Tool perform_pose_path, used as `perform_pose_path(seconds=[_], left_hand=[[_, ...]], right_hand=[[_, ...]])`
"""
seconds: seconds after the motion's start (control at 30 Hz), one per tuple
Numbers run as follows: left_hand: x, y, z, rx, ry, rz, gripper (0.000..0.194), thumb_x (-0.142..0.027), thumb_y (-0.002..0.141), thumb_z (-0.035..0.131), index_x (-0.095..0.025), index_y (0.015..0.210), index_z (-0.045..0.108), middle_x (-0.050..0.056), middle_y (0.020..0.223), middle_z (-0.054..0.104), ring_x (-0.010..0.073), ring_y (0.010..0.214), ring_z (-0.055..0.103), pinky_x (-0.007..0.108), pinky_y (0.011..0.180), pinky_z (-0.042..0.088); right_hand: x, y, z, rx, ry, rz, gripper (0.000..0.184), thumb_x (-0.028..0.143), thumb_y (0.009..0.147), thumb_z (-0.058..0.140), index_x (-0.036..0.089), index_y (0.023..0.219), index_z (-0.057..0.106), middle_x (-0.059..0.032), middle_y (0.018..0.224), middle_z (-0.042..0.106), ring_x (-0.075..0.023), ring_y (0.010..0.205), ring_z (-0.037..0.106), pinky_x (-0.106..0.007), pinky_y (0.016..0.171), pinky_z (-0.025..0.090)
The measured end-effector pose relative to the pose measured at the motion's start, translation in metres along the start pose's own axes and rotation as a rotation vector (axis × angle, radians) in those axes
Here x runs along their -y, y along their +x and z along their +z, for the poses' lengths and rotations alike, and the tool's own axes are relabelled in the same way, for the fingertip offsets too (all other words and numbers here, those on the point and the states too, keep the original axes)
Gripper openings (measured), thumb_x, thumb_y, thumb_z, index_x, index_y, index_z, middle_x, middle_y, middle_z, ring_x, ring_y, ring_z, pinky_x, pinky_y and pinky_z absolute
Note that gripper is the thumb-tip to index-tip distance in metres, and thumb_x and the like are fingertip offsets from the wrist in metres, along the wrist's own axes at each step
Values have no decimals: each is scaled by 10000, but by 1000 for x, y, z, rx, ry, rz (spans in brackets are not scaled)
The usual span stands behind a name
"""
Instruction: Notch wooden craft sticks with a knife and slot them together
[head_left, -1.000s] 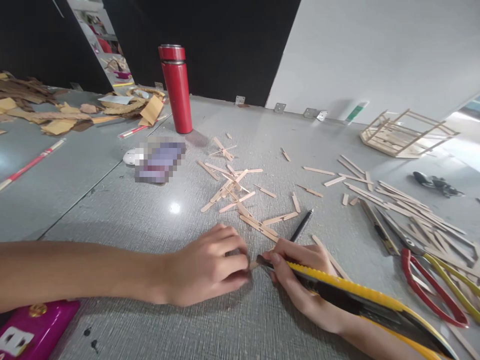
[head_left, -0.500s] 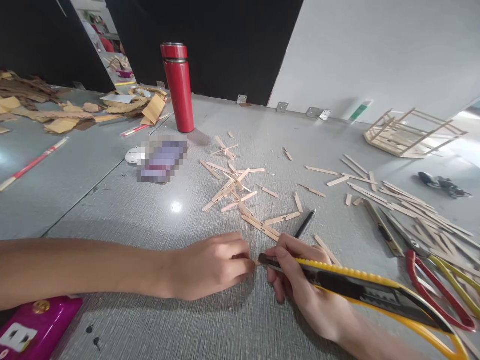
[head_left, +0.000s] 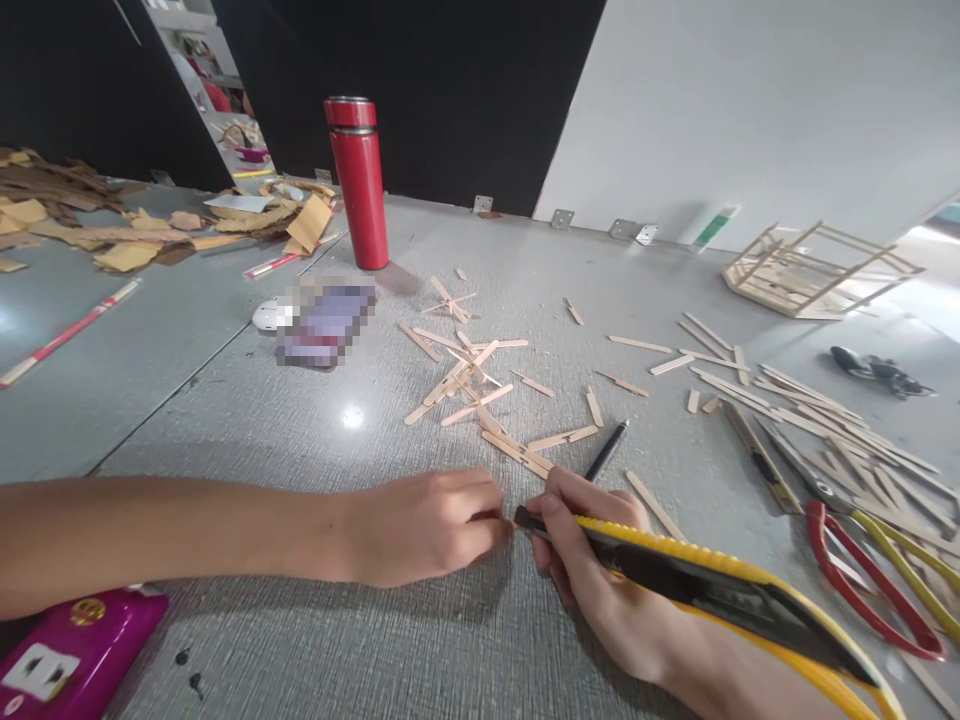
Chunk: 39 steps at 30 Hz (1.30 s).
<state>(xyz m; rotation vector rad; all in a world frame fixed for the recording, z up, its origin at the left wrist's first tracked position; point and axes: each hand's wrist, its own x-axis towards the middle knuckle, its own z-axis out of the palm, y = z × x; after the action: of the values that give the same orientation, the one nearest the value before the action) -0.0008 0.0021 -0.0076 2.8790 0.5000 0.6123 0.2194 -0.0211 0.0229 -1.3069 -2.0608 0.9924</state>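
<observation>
My left hand [head_left: 427, 525] rests on the grey table [head_left: 315, 450], its fingers pinched together on a small wooden stick piece that is mostly hidden under them. My right hand [head_left: 592, 570] grips a yellow and black utility knife [head_left: 697, 585], with the blade tip touching the spot right at my left fingertips. Just beyond both hands lies a scatter of cut wooden craft sticks [head_left: 480, 385]. A black pen [head_left: 604, 450] lies behind my right hand.
A red flask [head_left: 358, 182] stands at the back, a phone [head_left: 324, 325] and white mouse [head_left: 266, 315] beside it. Long sticks [head_left: 825, 420], red and yellow cutters [head_left: 877, 560] and another knife [head_left: 759, 455] lie right. A stick frame [head_left: 814, 268] sits far right; cardboard scraps [head_left: 112, 225] far left; a magenta box [head_left: 75, 650] near left.
Both hands stay together at the same spot; my right hand and the knife shift slightly, with the blade tip kept against the piece under my left fingertips.
</observation>
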Motion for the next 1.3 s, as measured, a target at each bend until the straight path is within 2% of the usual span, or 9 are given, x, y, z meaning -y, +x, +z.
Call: perform_pose_path(seconds=[0.2,0.43,0.67,0.77,0.83,0.97,1.17,1.23,1.3], left_hand=[[1,1,1,16,68,39,247,-27,1007,471,-70,928,702,93,866,636,189,819,580,307,722,561],[1,-1,4,2,75,46,209,-35,1000,509,-71,918,698,88,865,629,179,818,583,289,721,566],[1,0,3,4,69,34,238,-34,1004,484,-84,897,690,89,861,629,181,814,588,291,713,567],[0,1,3,9,60,31,265,-38,1009,469,-85,866,687,90,852,625,185,810,588,295,704,565],[0,1,4,12,48,17,272,-67,1023,467,-84,867,688,93,856,623,186,821,594,294,720,572],[-1,1,6,17,20,-12,233,-100,1024,503,-68,905,701,90,856,612,186,820,598,301,740,579],[0,-1,6,7,-25,-26,229,-83,1023,497,-72,916,700,83,867,607,184,816,592,308,744,574],[0,-1,5,1,-47,-25,249,-91,1033,485,-80,911,702,82,867,611,180,816,588,302,745,571],[0,-1,2,-5,-72,-19,268,-88,1040,468,-81,916,706,84,860,613,177,815,578,287,729,562]], right_hand=[[-7,-1,5,2,192,71,456,521,1069,381,235,725,466,16,570,598,-104,370,531,-259,399,409],[-8,-1,5,-14,247,90,456,539,1055,418,228,729,486,14,577,598,-104,377,537,-242,401,412],[-9,-2,6,-11,109,35,457,488,1076,382,240,706,485,33,531,577,-103,381,530,-251,431,428],[-8,-1,6,-35,4,-17,435,456,1068,408,250,688,458,47,481,523,-108,398,506,-251,432,404],[-7,1,4,-6,1,0,425,450,1069,410,251,694,443,47,497,535,-103,398,502,-247,423,394],[-6,5,-3,75,142,106,460,465,1085,380,241,687,438,50,497,549,-91,377,506,-225,410,418],[-13,2,1,83,331,181,456,501,1071,417,224,714,474,40,549,570,-92,390,516,-208,368,384],[-10,2,-5,35,335,158,452,517,1069,415,218,743,510,34,565,582,-90,391,506,-208,365,370],[-5,6,-21,-102,222,97,427,515,1062,442,215,779,555,45,540,554,-82,387,463,-201,361,338]])
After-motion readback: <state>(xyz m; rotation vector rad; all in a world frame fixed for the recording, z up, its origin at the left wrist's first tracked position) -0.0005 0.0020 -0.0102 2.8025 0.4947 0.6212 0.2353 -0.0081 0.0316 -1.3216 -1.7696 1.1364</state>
